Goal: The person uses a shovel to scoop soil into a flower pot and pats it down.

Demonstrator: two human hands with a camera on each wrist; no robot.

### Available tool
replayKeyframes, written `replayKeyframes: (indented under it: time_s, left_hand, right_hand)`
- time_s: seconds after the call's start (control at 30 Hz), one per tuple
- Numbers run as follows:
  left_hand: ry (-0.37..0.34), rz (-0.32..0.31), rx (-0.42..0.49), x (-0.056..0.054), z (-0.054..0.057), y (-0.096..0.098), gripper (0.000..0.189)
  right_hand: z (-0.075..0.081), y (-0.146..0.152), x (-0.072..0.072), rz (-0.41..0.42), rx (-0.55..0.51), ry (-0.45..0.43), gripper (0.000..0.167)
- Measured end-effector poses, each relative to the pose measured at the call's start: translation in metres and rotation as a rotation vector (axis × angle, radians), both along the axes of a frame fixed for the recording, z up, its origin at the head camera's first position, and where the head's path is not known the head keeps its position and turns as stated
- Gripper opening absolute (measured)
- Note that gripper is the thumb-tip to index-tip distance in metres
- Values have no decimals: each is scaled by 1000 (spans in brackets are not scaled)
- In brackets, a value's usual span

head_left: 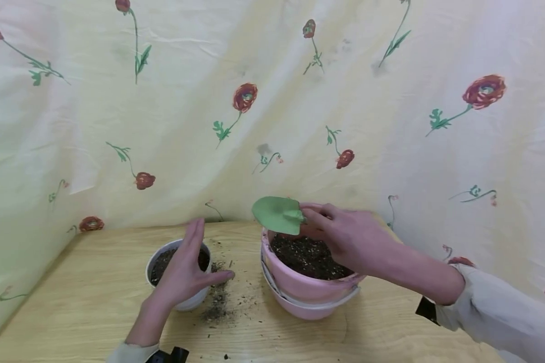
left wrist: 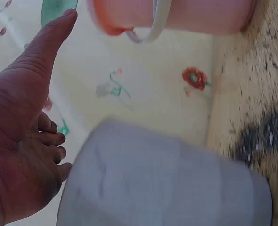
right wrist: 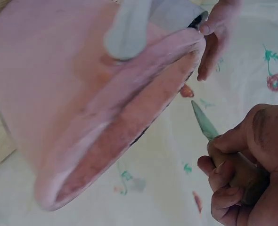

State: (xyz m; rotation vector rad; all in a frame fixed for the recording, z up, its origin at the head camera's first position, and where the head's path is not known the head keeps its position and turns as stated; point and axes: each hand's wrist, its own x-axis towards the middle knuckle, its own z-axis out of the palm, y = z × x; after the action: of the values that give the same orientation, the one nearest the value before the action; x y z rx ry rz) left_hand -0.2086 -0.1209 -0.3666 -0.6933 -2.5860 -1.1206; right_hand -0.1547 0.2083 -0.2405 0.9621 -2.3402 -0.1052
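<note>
In the head view my right hand (head_left: 361, 237) grips a small green garden trowel (head_left: 279, 215) over the pink bucket (head_left: 302, 267). The trowel's blade points left, above the bucket's near-left rim. Dark soil (head_left: 311, 254) lies inside the bucket. In the right wrist view my fingers curl round the trowel's handle (right wrist: 247, 176). My left hand (head_left: 183, 269) is over the white pot (head_left: 193, 302), fingers straight and thumb spread to the right. Soil (head_left: 163, 264) shows in that pot, partly hidden by the hand. The left wrist view shows the pot's side (left wrist: 167, 179) beside the palm.
Spilled soil (head_left: 218, 302) is scattered on the wooden table (head_left: 91, 292) between pot and bucket. The bucket's white handle (head_left: 318, 305) hangs down its front. A flowered cloth (head_left: 186, 101) hangs behind the table and along its left side.
</note>
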Motion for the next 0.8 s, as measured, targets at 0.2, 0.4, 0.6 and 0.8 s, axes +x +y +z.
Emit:
replayKeyframes:
  time_s: [0.2, 0.4, 0.6, 0.8]
  left_hand:
    - [-6, -80, -18, -5, 8, 26, 130]
    - [25, -117, -68, -9, 14, 49, 131]
    - [22, -132, -92, -8, 19, 65, 135]
    - [8, -162, -88, -8, 21, 76, 136]
  right_hand:
    - [-5, 29, 2, 23, -39, 8, 60]
    - [-12, 54, 2, 45, -46, 20, 64]
    - [-18, 70, -4, 82, -36, -38, 63]
    - [-18, 75, -14, 94, 9, -185, 43]
